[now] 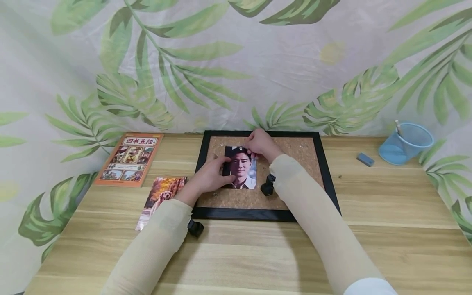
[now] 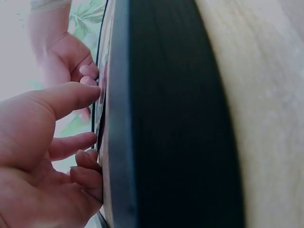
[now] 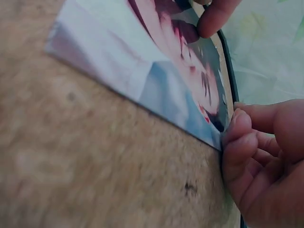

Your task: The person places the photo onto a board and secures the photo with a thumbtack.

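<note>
Pinning down the photo point(image 1: 240, 168) on the cork board point(image 1: 295, 155), your left hand point(image 1: 210, 177) presses its near-left edge with fairly straight fingers, while your right hand point(image 1: 261, 144) pinches its far-right corner. The photo lies flat on the board, left of its middle. Judge it thin, light and bendy, glossy enough to slide on cork and easy to crease. Keep your grip on the corners and edges, not the printed face.

Head view above, wrist views close, all sharing cork board point(image 1: 295, 155)
</note>
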`<state>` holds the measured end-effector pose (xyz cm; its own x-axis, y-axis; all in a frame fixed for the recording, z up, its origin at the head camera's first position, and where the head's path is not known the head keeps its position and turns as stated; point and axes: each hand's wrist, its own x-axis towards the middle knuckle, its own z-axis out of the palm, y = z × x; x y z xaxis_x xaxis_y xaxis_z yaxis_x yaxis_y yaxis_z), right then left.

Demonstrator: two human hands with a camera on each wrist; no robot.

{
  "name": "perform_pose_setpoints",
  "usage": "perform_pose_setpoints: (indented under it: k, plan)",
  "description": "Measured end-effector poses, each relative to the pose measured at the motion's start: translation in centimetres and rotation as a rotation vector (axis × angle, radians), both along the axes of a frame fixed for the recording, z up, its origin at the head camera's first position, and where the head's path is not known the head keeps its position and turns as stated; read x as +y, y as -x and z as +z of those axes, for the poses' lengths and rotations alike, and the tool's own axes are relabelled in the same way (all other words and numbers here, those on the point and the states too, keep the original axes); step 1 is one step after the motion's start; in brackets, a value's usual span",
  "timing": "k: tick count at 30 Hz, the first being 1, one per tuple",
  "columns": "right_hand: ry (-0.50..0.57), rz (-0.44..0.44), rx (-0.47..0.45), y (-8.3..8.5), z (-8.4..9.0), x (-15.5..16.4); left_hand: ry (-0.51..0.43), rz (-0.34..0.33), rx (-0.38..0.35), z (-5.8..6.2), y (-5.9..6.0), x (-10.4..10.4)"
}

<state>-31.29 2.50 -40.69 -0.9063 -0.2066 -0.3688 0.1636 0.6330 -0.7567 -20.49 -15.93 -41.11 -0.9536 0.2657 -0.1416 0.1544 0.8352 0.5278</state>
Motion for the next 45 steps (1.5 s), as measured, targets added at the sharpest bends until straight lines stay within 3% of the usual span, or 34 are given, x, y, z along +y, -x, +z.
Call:
perform_pose_setpoints:
  k: [3,9,16,22,29,33,38,45]
  plan:
    - [0.089,0.016,0.028,-0.7,0.0,0.9,-0.027,0.016,0.018,-0.1,-0.1,-0.1]
    - [0.122,0.109,0.17,-2.4,0.9,3.1,-0.12,0.04,0.039,-0.1,-0.6,-1.1]
    - [0.072,0.209,0.196,-4.6,1.9,6.5,-0.179,0.022,0.104,0.2,-1.6,-2.8]
    - [0.006,0.228,0.236,-6.5,1.8,9.6,-0.183,0.021,0.111,1.1,-2.8,-3.9]
    - [-0.007,0.236,0.285,-8.5,1.9,14.0,-0.124,0.065,0.119,2.4,-4.7,-6.4]
    - [-0.025,0.197,0.3,-9.3,1.5,16.9,-0.07,0.088,0.123,2.4,-5.6,-8.4]
    - [-0.03,0.127,0.256,-10.5,1.4,20.2,0.058,0.13,0.122,2.3,-7.0,-10.9]
    - [-0.104,0.041,0.296,-11.9,0.7,24.2,0.177,0.236,0.069,1.9,-8.7,-14.0]
